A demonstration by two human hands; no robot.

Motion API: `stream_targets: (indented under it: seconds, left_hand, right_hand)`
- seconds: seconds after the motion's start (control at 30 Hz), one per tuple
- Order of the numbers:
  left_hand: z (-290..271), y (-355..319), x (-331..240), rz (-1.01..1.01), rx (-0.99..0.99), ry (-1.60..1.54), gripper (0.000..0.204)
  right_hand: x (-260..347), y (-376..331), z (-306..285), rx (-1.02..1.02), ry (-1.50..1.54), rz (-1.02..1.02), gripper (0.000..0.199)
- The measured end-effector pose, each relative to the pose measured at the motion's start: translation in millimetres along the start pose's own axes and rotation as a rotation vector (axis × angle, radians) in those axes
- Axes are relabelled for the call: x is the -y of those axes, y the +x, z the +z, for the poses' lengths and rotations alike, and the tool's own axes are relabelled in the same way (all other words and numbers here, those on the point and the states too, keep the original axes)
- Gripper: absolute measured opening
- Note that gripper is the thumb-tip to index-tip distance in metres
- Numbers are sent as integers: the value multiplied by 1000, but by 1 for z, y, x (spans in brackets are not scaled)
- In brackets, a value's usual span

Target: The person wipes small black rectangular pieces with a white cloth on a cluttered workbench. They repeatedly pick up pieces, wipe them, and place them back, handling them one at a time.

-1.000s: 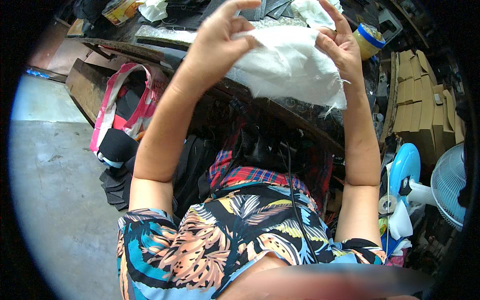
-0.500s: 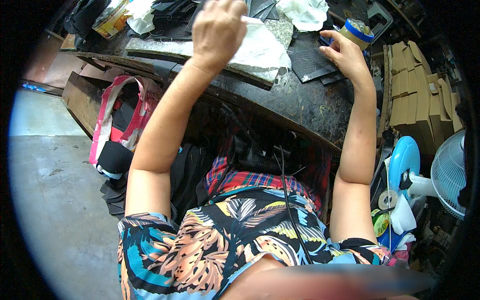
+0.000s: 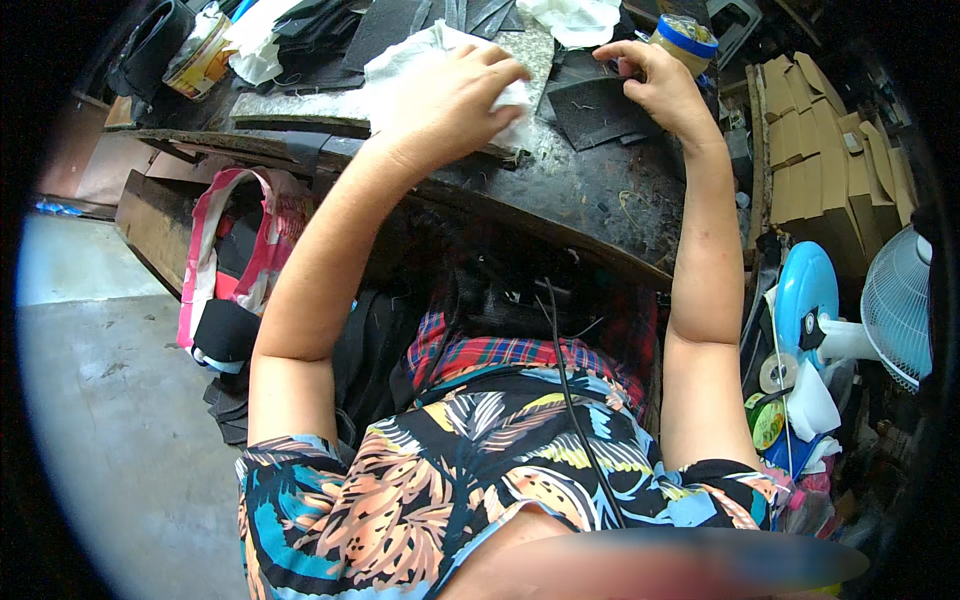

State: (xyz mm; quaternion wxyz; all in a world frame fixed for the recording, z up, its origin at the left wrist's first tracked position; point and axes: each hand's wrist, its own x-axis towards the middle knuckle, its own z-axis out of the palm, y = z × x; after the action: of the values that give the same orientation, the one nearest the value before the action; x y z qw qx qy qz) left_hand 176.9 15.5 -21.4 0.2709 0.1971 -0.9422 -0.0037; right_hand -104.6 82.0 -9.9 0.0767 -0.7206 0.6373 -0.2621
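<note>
My left hand (image 3: 455, 105) is over a crumpled white cloth (image 3: 405, 65), fingers spread and thumb apart, slightly smeared by motion. Under the cloth lies a pale stone-like slab (image 3: 300, 106) on the dark worktable (image 3: 590, 190). My right hand (image 3: 668, 92) hovers at the right end of the table with its index finger stretched and thumb apart, and I see nothing held in it. Just left of it rest some flat black fabric pieces (image 3: 595, 112). Beside that hand stands a jar with a blue rim (image 3: 685, 45).
Black pieces (image 3: 310, 45) are stacked at the back, near a yellow tub (image 3: 200, 60). Another white cloth (image 3: 575, 20) lies behind. A pink-and-white bag (image 3: 195, 260) hangs at left. Folded cardboard (image 3: 815, 150) and a white-and-blue fan (image 3: 895, 305) stand at right.
My left hand has come down and its fingers have spread from a closed shape. The white cloth has shifted left and bunched up. My right hand has moved little; the view has shifted slightly.
</note>
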Motion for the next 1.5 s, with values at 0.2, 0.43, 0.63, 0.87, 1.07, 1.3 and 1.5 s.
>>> stream_targets:
  seconds: [0.2,0.43,0.63,0.87,1.07,1.3,1.5]
  left_hand:
    - [31,30,-28,-80,-86,-353,41]
    - [23,32,-20,-411,-102,-793,25]
    - [-3,21,-25,-46,-420,87,19]
    - [9,6,-36,109,-242,-52,21]
    - [-2,-14,27,-91,146,71,45]
    - [-5,-18,32,-126,206,285,74]
    - [4,-18,38,-57,129,156,75]
  right_hand:
    - [1,2,-3,-65,584,-164,48]
    - [-10,7,11,-42,554,281,58]
    - [29,-1,0,-202,816,79,68]
    - [48,7,18,-283,847,83,77]
    - [21,6,10,-246,967,153,61]
    - [27,5,20,-36,1093,227,49]
    - [33,7,36,87,1097,269,47]
